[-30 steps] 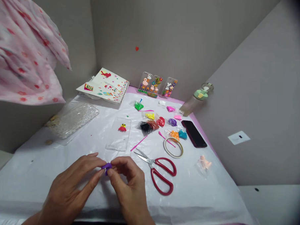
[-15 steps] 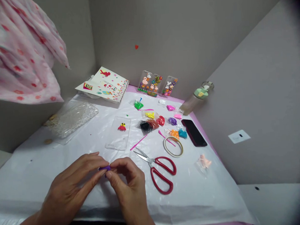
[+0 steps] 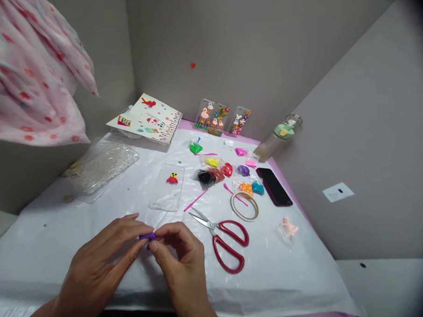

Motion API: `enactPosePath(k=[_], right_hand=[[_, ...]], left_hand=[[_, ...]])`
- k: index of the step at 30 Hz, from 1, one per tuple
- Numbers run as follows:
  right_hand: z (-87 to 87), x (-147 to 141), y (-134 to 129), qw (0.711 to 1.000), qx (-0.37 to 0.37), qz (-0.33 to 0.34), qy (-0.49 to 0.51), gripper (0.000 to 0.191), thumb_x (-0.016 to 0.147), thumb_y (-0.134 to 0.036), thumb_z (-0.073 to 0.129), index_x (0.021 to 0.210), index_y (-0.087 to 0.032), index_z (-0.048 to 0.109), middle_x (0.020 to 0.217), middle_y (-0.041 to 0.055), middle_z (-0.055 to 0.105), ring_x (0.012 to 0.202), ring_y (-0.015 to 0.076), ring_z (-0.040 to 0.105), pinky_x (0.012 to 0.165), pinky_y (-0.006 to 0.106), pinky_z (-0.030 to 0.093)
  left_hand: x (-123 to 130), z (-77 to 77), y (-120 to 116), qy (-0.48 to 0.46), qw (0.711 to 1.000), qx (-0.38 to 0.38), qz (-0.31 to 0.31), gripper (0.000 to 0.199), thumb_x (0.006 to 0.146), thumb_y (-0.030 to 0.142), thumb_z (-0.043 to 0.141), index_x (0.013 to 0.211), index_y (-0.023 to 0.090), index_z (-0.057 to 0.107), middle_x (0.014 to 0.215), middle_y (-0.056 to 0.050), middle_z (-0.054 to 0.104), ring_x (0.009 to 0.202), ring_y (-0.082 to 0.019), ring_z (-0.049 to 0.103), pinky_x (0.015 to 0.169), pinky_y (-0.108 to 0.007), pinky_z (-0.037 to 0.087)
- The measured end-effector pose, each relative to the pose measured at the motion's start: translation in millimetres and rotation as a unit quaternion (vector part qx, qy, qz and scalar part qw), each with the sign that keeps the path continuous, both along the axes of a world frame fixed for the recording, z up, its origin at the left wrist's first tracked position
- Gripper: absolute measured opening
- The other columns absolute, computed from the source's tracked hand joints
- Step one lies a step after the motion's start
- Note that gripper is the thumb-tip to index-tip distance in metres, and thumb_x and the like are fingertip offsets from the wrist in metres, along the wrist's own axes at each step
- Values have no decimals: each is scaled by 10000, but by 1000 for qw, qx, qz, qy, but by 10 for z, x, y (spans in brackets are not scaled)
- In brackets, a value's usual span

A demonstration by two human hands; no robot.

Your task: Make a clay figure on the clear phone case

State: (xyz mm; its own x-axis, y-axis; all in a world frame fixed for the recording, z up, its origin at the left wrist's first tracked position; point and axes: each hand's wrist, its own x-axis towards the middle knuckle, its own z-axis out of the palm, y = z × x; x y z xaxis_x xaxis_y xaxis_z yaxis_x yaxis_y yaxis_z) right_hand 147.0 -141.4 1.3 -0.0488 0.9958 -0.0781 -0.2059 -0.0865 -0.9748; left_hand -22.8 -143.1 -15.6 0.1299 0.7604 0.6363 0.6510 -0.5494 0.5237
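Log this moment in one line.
left hand: pinching purple piece | right hand: pinching same piece | scissors: lying right of hands | clear case: beyond hands

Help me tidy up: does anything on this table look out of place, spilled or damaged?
Two things stand out. The red-handled scissors lie with blades parted beside the right hand, a little careless-looking. The peach clay packet lies alone right of the scissors, apart from the other clay packets. I see no obvious spill or damage.

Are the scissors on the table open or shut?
The scissors are slightly open: a narrow gap shows between the blades at their tips.
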Motion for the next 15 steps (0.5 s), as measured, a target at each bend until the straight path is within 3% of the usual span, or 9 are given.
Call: enactPosePath(k=[6,12,15], right_hand=[[-7,-4,6,1000,-12,-2,8,114,787,-244,845,872,-207,778,842,16,772,824,194,698,788,298,557],[16,-10,5,999,-30,1,28,123,768,-241,855,857,-213,776,827,11,762,806,188,681,772,294,542],[18,-4,2,999,-40,2,32,132,766,-251,858,863,-212,778,828,13,758,805,191,676,773,300,535]], left_hand=[[7,16,8,28,999,9,28,236,1073,457,557,1112,303,731,1024,25,832,1043,-188,804,957,-278,649],[11,56,18,18,1000,22,-1,133,1053,309,582,1065,292,713,953,32,822,966,-191,813,1033,-347,634],[-10,1,15,23,999,19,10,155,1047,326,596,1139,292,716,1013,19,830,1036,-214,806,1015,-344,641]])
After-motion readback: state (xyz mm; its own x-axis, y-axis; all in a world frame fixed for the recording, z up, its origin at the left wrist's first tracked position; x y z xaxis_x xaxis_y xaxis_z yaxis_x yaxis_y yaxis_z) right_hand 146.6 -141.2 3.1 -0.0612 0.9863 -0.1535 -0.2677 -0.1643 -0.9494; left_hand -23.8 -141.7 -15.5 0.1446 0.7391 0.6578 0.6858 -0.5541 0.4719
